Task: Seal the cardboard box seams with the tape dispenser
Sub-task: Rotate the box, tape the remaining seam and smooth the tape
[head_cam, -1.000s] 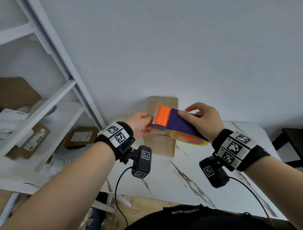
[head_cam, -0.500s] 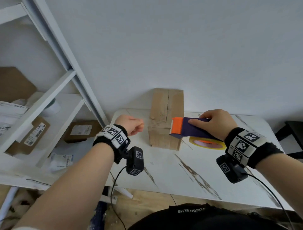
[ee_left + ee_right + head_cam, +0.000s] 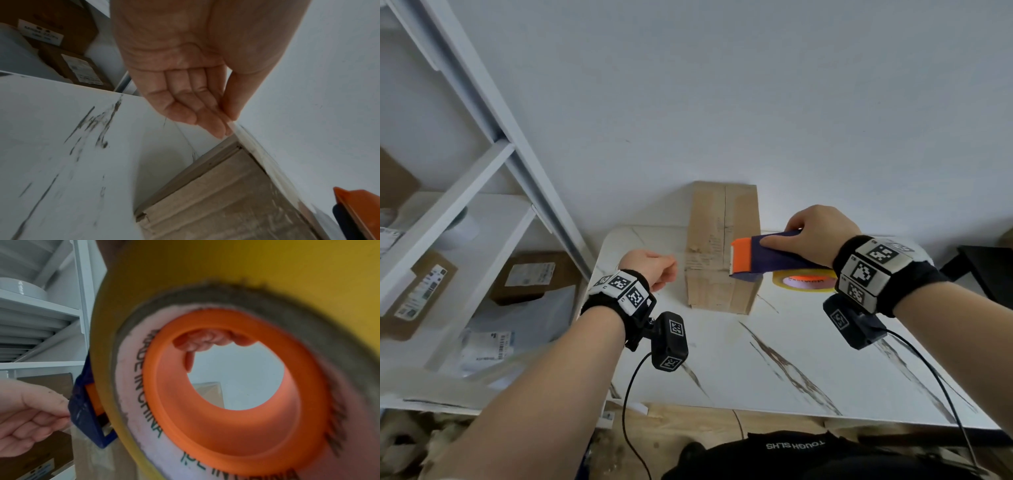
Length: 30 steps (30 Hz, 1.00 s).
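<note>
A tall brown cardboard box point(image 3: 717, 253) stands on the white marble table point(image 3: 791, 359) against the wall, its top seam facing me. My right hand point(image 3: 820, 236) grips the orange and dark blue tape dispenser point(image 3: 756, 260) at the box's right side, blade end towards the box. Its yellowish tape roll point(image 3: 205, 288) fills the right wrist view. My left hand point(image 3: 654, 269) hovers left of the box, thumb pressed to forefinger. It pinches the end of a clear tape strip point(image 3: 261, 162) that runs over the box point(image 3: 216, 203) towards the dispenser point(image 3: 357, 211).
White shelving stands at the left with labelled parcels point(image 3: 424, 294) and another brown parcel point(image 3: 530, 274). A white roll point(image 3: 24, 288) sits on a shelf. Some dark furniture point(image 3: 983, 270) is past the table's right end. The wall is close behind the box.
My hands have parted: the left drew away from the dispenser's blade to the left, the right carried the dispenser rightwards and lower. The whole box has come into view.
</note>
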Each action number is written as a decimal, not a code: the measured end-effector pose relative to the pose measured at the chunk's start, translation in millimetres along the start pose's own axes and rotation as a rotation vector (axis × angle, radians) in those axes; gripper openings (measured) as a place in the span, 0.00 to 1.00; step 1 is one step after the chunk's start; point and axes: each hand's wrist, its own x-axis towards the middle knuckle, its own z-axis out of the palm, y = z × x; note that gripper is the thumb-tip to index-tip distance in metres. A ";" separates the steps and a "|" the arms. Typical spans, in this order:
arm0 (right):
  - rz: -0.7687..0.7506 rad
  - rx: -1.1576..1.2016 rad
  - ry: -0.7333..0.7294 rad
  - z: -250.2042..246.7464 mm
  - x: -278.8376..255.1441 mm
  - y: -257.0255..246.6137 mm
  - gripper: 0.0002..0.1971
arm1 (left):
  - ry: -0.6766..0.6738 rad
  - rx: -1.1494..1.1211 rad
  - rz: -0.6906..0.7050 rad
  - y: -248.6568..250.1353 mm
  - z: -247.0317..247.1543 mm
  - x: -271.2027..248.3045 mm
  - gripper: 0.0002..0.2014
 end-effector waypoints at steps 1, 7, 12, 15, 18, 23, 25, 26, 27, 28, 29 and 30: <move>0.004 -0.005 -0.005 1.0 0.2 -0.3 0.22 | -0.006 -0.002 -0.005 -1.4 -0.2 0.4 0.10; 0.018 -0.011 -0.026 4.6 1.9 0.5 0.23 | -0.007 0.015 -0.009 -10.4 2.7 6.7 0.11; 0.031 0.008 -0.037 7.1 1.9 4.2 0.23 | -0.021 -0.011 -0.040 -12.9 9.9 6.4 0.11; 0.037 0.010 -0.040 8.1 2.1 4.7 0.23 | 0.008 0.000 -0.042 -12.2 15.2 6.6 0.10; 0.033 0.006 -0.038 8.4 2.7 4.3 0.23 | 0.080 0.054 -0.028 -14.3 17.8 6.2 0.13; 0.023 0.007 -0.038 10.1 2.9 5.7 0.24 | 0.123 0.373 -0.011 -30.4 6.8 3.0 0.28; 0.017 0.009 -0.040 10.3 2.8 6.0 0.24 | 0.169 0.406 0.108 -34.7 5.7 2.5 0.18; 0.016 0.013 -0.039 10.3 3.1 6.5 0.24 | 0.173 0.362 0.180 -35.2 7.8 0.0 0.15; 0.015 0.020 -0.040 10.5 3.4 6.9 0.24 | 0.155 0.311 0.249 -34.5 11.5 -3.7 0.13; 0.014 0.026 -0.040 10.4 3.7 7.5 0.24 | 0.131 0.273 0.301 -34.0 16.3 -6.0 0.13; 0.011 0.028 -0.040 10.6 4.0 7.9 0.24 | 0.112 0.248 0.330 -33.5 20.5 -7.2 0.14; 0.008 0.031 -0.039 10.6 4.2 8.5 0.24 | 0.102 0.234 0.338 -32.7 23.5 -8.2 0.15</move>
